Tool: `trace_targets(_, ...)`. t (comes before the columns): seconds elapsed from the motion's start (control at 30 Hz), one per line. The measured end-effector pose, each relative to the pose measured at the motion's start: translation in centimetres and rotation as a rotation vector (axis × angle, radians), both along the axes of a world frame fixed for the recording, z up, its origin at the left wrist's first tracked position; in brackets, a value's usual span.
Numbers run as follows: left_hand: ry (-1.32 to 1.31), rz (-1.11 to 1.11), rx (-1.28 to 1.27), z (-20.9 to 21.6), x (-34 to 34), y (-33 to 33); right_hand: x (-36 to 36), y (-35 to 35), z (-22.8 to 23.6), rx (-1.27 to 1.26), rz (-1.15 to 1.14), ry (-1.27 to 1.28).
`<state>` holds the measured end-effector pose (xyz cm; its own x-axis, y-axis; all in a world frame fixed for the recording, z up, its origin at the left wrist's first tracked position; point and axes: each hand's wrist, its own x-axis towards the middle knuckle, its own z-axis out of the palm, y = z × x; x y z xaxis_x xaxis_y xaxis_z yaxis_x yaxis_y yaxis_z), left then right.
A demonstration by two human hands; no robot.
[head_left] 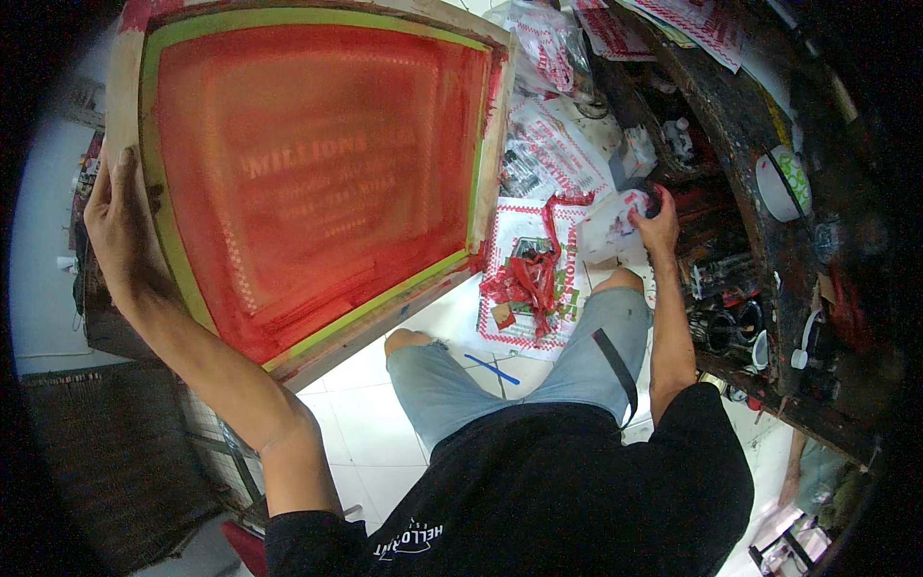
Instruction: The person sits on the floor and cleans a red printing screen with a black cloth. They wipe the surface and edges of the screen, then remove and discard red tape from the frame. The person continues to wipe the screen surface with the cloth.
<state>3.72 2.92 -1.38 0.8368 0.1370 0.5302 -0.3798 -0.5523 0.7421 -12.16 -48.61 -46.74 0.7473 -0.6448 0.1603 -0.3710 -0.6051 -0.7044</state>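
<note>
My left hand (117,216) grips the left side of a large wooden screen-printing frame (498,144), thumb on its face. The frame is tilted up. Red ink smears its mesh (327,183), which has a yellow-green border and faint lettering. On the right, my right hand (659,223) closes on a whitish translucent plastic container (611,227) with red stains; its exact kind is unclear. A dark round part shows at my fingers. Below the container, a crumpled red plastic piece (534,284) lies on a white printed sheet with a red checked edge (495,332).
A blue stick (492,369) lies on the white tiled floor (361,423). Printed plastic bags (548,43) are piled beyond the sheet. Along the right runs a dark, cluttered shelf (735,183) with a white tub (777,183) and several pots. Another person's arm (794,469) shows at lower right.
</note>
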Motion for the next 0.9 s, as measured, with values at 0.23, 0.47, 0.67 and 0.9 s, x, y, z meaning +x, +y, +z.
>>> trace_targets(0.23,-0.059,-0.004,0.17,-0.1,-0.1,1.0,-2.9,-0.2,-5.1,1.24,-0.164,-0.329)
trace_targets(0.47,-0.022,0.016,0.125,-0.3,0.7,2.4,-2.3,1.0,-8.6,1.641,-0.127,-0.49)
trace_targets(0.67,-0.003,0.013,0.103,0.0,-0.2,1.5,-2.2,1.1,-9.0,1.681,0.009,-0.544)
trace_targets(0.9,-0.011,0.003,0.087,0.0,-0.3,1.1,-2.5,1.3,-9.7,1.769,-0.064,-0.49)
